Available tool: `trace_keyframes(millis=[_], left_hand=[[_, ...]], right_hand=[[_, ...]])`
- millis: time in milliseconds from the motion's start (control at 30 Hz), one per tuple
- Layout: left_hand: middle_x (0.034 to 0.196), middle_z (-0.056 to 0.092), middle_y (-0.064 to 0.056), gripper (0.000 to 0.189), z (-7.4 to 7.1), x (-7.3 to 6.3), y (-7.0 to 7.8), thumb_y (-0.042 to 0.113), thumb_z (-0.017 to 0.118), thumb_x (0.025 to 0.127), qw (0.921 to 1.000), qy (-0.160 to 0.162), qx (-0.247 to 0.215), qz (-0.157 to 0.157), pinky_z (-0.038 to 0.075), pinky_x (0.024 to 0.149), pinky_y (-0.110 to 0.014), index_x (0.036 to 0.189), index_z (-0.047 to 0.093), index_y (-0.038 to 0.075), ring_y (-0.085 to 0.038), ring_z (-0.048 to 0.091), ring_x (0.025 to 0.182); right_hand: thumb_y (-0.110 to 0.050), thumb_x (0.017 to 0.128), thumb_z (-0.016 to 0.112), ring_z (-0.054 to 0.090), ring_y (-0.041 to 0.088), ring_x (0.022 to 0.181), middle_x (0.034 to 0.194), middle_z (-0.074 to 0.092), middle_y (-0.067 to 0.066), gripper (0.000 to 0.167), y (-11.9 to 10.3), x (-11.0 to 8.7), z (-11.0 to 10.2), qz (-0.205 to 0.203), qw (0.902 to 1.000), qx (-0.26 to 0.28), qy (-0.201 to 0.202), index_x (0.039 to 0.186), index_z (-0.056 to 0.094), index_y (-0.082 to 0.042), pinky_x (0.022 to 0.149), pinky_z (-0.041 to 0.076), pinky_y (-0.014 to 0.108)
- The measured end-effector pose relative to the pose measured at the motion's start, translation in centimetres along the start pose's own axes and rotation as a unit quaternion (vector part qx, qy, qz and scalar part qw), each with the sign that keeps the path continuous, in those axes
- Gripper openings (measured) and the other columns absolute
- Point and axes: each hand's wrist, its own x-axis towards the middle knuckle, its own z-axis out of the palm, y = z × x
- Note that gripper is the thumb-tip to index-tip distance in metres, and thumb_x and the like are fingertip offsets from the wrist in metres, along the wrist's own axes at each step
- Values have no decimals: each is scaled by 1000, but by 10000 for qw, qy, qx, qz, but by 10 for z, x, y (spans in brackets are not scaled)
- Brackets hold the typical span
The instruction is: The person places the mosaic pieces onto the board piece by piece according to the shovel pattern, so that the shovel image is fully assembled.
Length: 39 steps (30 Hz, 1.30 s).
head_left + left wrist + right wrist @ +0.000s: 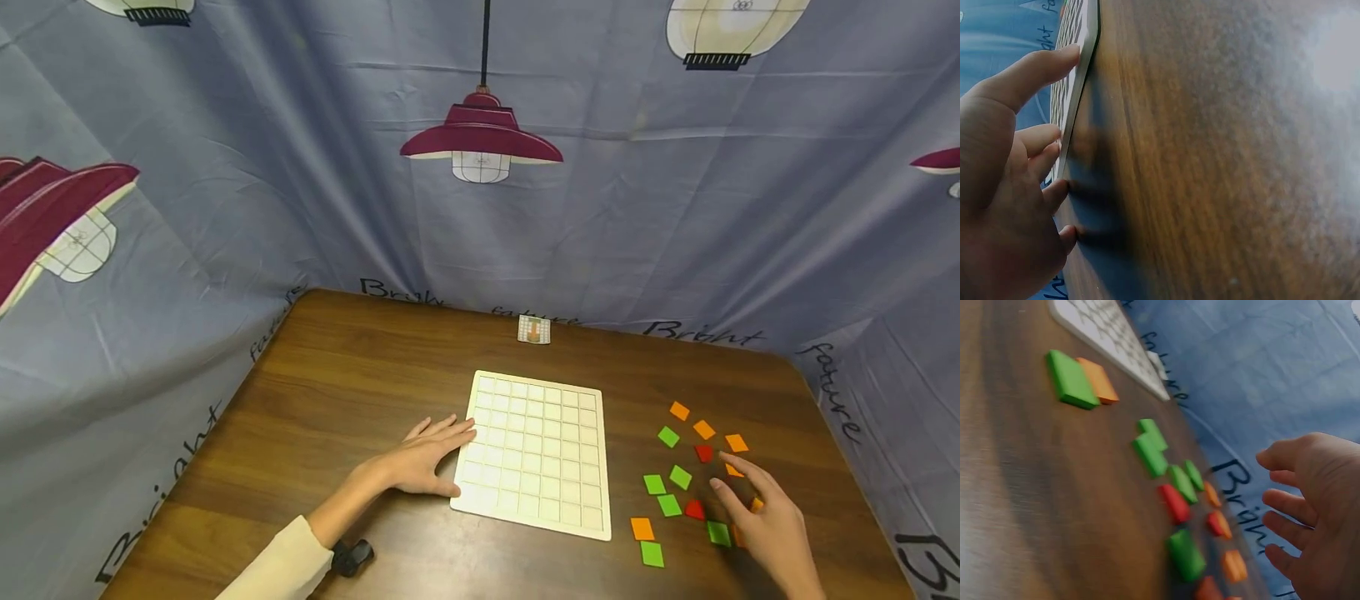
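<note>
A pale square board (pixel 531 454) with a grid of recessed cells lies in the middle of the table. My left hand (pixel 427 458) rests at its left edge, fingers spread and nearly straight; in the left wrist view the thumb (pixel 1054 65) lies on the board's rim. My right hand (pixel 772 525) hovers over the scattered square tiles at the right, thumb and fingers apart, holding nothing. Among those tiles are a red tile (pixel 703 453) and an orange tile (pixel 737 442) close to its fingertips, and a green tile (pixel 718 534) beside the thumb.
A small printed card (pixel 534 329) lies at the table's far edge. Nearer the board are an orange tile (pixel 642 528) and a green tile (pixel 652 554). A black object (pixel 352 557) sits at my left wrist. Grey-blue curtain (pixel 570 225) encloses the wooden table (pixel 360 358).
</note>
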Motion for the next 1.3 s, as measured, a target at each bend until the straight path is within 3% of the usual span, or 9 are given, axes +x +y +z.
trace_keyframes(millis=[133,467,1000,1300], left_hand=[[165,18,-2,88,-3,0,0,39,74,88,10000,15,-24,-15,-2,117,-56,158,29,11,-28,7,152],[166,15,-4,92,-1,-5,-4,40,74,88,9999,36,-92,-65,-2,118,-54,159,24,10,-26,8,152],[166,17,-3,93,1,-2,-3,42,74,88,10000,31,-71,-18,-1,118,-55,160,24,10,-25,8,152],[165,17,-3,93,2,0,-2,42,74,88,10000,14,-62,-3,0,118,-55,159,24,10,-26,9,151]], right_hand=[[-25,97,68,45,58,119,133,52,31,45,1,1,14,-44,9999,-34,-155,134,60,-2,84,38,72],[-15,92,73,49,51,117,124,59,25,37,3,5,39,-543,9985,-10,-27,125,65,1,88,39,68],[-7,86,77,52,49,109,117,62,27,35,11,7,43,-742,9968,-278,-109,119,69,4,85,40,67],[-6,88,74,58,50,104,115,64,25,32,5,12,39,-510,9986,-136,21,118,70,3,83,44,67]])
